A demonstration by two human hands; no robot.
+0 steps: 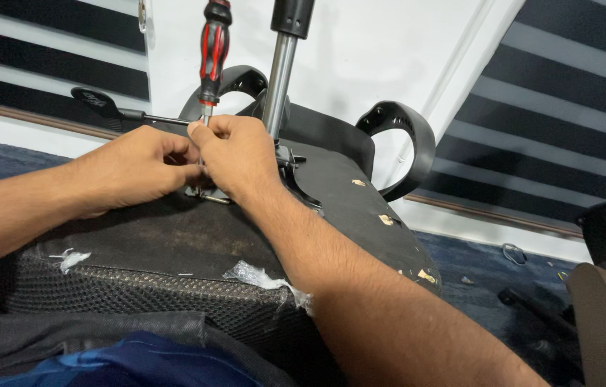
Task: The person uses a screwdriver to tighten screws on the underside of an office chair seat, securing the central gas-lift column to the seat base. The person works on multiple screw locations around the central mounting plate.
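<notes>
1. The screwdriver (211,61) stands nearly upright on the upturned chair seat (174,244), its tip hidden between your hands.
2. Your right hand (235,154) pinches its shaft low down.
3. Your left hand (141,168) is curled just beside it, its grasp hidden.
4. The gas-lift column (281,72) rises just to the right.

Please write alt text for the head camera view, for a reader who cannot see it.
Both hands, left hand and right hand, grip the shaft of an upright red-and-black screwdriver on the underside of an overturned office chair seat. The chrome gas cylinder rises beside them, black armrests behind.
</notes>
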